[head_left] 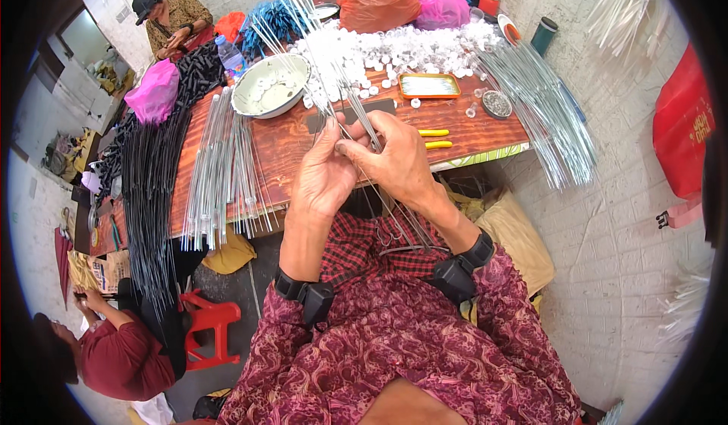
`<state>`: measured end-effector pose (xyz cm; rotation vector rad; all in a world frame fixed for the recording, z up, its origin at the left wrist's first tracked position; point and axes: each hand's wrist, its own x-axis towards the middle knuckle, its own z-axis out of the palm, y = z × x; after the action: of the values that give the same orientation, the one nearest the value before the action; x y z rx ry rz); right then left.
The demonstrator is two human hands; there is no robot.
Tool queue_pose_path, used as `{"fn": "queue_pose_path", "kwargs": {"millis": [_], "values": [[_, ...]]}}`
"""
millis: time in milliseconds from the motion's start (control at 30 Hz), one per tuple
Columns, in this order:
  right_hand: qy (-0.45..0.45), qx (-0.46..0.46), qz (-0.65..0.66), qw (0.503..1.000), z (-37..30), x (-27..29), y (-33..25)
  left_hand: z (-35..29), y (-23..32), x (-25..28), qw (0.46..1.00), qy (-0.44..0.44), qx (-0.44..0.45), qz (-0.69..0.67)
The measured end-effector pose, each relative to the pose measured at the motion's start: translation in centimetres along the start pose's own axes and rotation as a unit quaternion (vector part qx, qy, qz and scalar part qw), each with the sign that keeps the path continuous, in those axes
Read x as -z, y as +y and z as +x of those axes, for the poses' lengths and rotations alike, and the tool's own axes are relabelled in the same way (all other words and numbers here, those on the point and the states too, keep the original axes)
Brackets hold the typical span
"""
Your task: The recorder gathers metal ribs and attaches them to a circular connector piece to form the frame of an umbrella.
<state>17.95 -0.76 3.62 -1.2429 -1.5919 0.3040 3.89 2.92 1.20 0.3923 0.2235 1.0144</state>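
My left hand is closed in a pinch, thumb and fingertips together on the thin metal rods. Beside it, my right hand wraps its fingers round the same loose bunch. The rods fan upward past the hands, and their lower ends hang over my checked lap. Which rod each fingertip presses is hidden. Under the fingers lies a dark flat plate on the table, and yellow-handled pliers lie just right of my right hand.
The wooden table carries a white bowl, white plastic pieces, an orange tray and a dish of small metal bits. Silver rods and black rods overhang its edge. A red stool and co-workers are left.
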Motion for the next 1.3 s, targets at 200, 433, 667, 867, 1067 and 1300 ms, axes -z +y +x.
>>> {"fn": "queue_pose_path", "kwargs": {"millis": [200, 433, 667, 867, 1067, 1300], "values": [[0.005, 0.01, 0.008, 1.0, 0.3, -0.2, 0.4, 0.7, -0.5, 0.7, 1.0, 0.009, -0.017, 0.025], [0.048, 0.013, 0.003, 0.999, 1.0, -0.2, 0.0, 0.9, -0.5, -0.5, 0.999, 0.034, -0.004, 0.009], [0.05, 0.027, -0.072, 0.996, 2.1, 0.6, -0.6, 1.4, 0.7, 0.7, 0.997, 0.035, -0.045, 0.052], [0.019, -0.087, 0.293, 0.952, 3.3, 3.6, -1.9, 1.9, 2.8, -0.6, 0.998, -0.021, -0.037, 0.047], [0.004, -0.086, 0.373, 0.924, 3.8, 6.3, -3.4, 0.8, 5.3, -1.4, 0.98, 0.033, -0.036, 0.191], [-0.063, -0.114, 0.316, 0.94, 0.8, 3.5, -1.3, -0.7, 3.4, -3.6, 0.965, 0.031, -0.074, 0.251]]}}
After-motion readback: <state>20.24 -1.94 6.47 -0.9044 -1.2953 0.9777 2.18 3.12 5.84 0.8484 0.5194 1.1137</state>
